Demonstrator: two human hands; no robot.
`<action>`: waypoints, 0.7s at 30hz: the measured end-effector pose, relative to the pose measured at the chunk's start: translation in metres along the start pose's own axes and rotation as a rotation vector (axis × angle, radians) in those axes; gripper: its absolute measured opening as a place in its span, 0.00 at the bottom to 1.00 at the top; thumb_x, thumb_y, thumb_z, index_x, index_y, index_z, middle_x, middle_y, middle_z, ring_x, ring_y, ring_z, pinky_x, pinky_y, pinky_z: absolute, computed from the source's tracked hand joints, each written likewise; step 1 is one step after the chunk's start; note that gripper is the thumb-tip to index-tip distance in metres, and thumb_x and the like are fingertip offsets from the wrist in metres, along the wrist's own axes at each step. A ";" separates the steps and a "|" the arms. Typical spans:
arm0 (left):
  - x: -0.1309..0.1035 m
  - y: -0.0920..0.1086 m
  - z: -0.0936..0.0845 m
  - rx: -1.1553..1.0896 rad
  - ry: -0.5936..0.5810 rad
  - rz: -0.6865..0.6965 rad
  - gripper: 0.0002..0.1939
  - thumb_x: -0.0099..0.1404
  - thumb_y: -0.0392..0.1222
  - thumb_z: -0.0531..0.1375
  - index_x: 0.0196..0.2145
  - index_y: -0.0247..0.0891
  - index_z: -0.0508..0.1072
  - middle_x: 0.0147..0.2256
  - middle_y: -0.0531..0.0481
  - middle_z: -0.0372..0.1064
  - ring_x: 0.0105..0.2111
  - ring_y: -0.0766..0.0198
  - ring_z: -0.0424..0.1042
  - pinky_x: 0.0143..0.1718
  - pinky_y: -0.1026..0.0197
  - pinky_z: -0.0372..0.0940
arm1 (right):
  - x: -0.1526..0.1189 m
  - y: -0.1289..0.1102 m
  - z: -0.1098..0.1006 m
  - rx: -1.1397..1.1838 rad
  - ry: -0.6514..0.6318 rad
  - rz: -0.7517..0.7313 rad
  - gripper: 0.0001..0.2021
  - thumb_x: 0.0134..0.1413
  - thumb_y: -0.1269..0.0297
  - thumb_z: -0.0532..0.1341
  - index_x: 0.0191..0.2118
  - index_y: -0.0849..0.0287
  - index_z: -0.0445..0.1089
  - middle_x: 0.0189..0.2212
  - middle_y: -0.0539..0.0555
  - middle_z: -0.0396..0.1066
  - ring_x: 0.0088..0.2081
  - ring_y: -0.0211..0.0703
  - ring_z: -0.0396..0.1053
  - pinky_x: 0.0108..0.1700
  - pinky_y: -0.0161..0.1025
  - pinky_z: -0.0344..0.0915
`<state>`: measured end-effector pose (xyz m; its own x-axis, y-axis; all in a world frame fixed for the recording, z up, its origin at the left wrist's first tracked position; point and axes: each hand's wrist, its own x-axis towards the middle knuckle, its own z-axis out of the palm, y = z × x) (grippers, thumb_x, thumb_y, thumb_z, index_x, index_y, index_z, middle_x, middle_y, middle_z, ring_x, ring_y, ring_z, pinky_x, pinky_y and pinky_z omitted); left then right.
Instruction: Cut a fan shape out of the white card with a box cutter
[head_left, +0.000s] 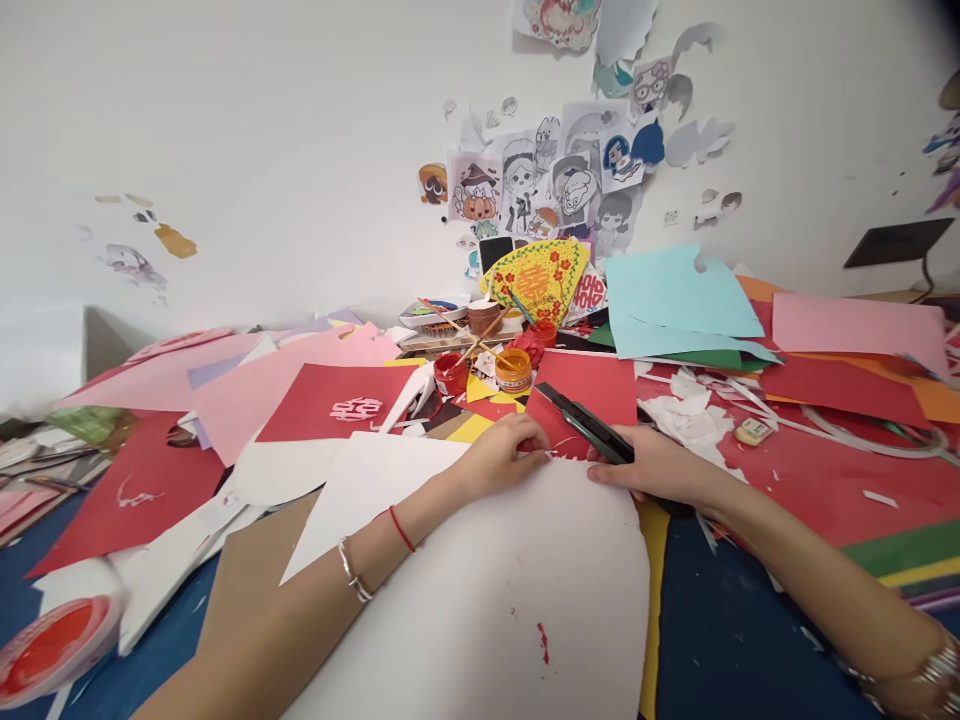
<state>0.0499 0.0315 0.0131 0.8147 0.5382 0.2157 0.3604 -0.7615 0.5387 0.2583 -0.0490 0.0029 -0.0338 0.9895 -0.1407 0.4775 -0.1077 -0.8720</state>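
My right hand (652,465) is closed around a dark utility knife (585,425), its blade end pointing up and to the left. The knife is over a sheet of red paper (600,385), near the paper's lower edge. My left hand (504,455) is just to the left, fingers curled and thumb tip close to the fingertips at that edge. Whatever is between those fingertips is too small to make out. Under both hands lies a large white board (480,600) with a rounded right side and a few red scraps on it.
Open paint jars, one red (451,373) and one orange (514,369), stand ahead with brushes across them. A decorated yellow fan (536,280) leans behind. Coloured paper, including a light blue sheet (675,300), is piled right. A dish of red paint (56,645) sits lower left.
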 end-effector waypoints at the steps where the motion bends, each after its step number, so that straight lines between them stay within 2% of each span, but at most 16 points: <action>1: 0.000 0.000 0.001 0.030 -0.008 0.024 0.04 0.61 0.37 0.54 0.31 0.37 0.68 0.32 0.48 0.68 0.34 0.62 0.64 0.34 0.63 0.59 | 0.000 0.000 0.000 -0.006 -0.007 -0.005 0.14 0.39 0.56 0.67 0.30 0.59 0.67 0.19 0.44 0.62 0.16 0.33 0.58 0.19 0.33 0.54; 5: 0.001 -0.002 0.006 0.100 0.001 0.072 0.06 0.64 0.36 0.49 0.31 0.38 0.64 0.33 0.47 0.66 0.34 0.61 0.63 0.37 0.60 0.60 | 0.000 0.001 -0.001 -0.033 -0.020 0.004 0.14 0.40 0.54 0.66 0.30 0.58 0.66 0.19 0.44 0.62 0.17 0.34 0.58 0.19 0.33 0.54; 7: 0.002 -0.004 0.003 0.043 0.117 -0.024 0.08 0.65 0.37 0.46 0.32 0.38 0.63 0.33 0.47 0.66 0.34 0.62 0.63 0.36 0.61 0.60 | 0.000 0.001 -0.001 -0.041 -0.014 0.012 0.14 0.40 0.54 0.66 0.30 0.58 0.67 0.19 0.44 0.62 0.17 0.34 0.59 0.20 0.33 0.54; 10: 0.002 -0.009 -0.009 0.005 0.307 -0.251 0.11 0.66 0.41 0.46 0.29 0.38 0.63 0.29 0.50 0.66 0.30 0.64 0.64 0.34 0.62 0.60 | 0.000 0.001 -0.001 -0.042 -0.011 0.028 0.15 0.40 0.54 0.66 0.32 0.59 0.67 0.20 0.45 0.63 0.17 0.34 0.58 0.20 0.33 0.54; 12: -0.001 -0.013 -0.018 0.042 0.329 -0.314 0.15 0.66 0.43 0.47 0.24 0.37 0.65 0.27 0.51 0.66 0.30 0.64 0.64 0.34 0.61 0.59 | -0.001 0.000 -0.002 -0.051 -0.017 0.038 0.16 0.41 0.54 0.66 0.33 0.59 0.67 0.20 0.45 0.63 0.17 0.33 0.58 0.20 0.33 0.54; 14: -0.004 -0.016 -0.023 0.046 0.261 -0.282 0.15 0.64 0.44 0.51 0.24 0.37 0.69 0.28 0.50 0.68 0.31 0.63 0.66 0.35 0.61 0.59 | -0.002 -0.002 -0.002 -0.076 -0.029 0.042 0.16 0.42 0.53 0.65 0.33 0.59 0.67 0.20 0.45 0.62 0.17 0.33 0.58 0.21 0.33 0.54; 16: -0.007 -0.017 -0.025 0.003 0.147 -0.209 0.10 0.62 0.44 0.55 0.30 0.38 0.73 0.32 0.50 0.70 0.32 0.64 0.67 0.34 0.62 0.60 | -0.003 -0.005 -0.003 -0.099 -0.044 0.043 0.17 0.42 0.53 0.65 0.34 0.60 0.67 0.21 0.45 0.62 0.18 0.33 0.59 0.21 0.32 0.54; 19: -0.009 -0.014 -0.022 -0.028 -0.002 -0.080 0.07 0.60 0.41 0.57 0.34 0.38 0.74 0.36 0.50 0.72 0.34 0.64 0.68 0.35 0.63 0.61 | -0.004 -0.008 -0.003 -0.111 -0.059 0.048 0.17 0.43 0.53 0.64 0.36 0.60 0.66 0.22 0.45 0.63 0.19 0.33 0.59 0.22 0.33 0.55; 21: -0.007 -0.011 -0.020 -0.019 -0.041 -0.019 0.06 0.60 0.40 0.58 0.33 0.38 0.74 0.36 0.49 0.72 0.36 0.64 0.68 0.35 0.64 0.61 | -0.005 -0.009 -0.003 -0.115 -0.062 0.050 0.17 0.44 0.53 0.64 0.36 0.60 0.66 0.22 0.45 0.63 0.19 0.33 0.59 0.23 0.33 0.55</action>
<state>0.0310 0.0431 0.0215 0.8257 0.5373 0.1716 0.3682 -0.7439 0.5576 0.2570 -0.0523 0.0130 -0.0603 0.9749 -0.2144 0.5772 -0.1412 -0.8043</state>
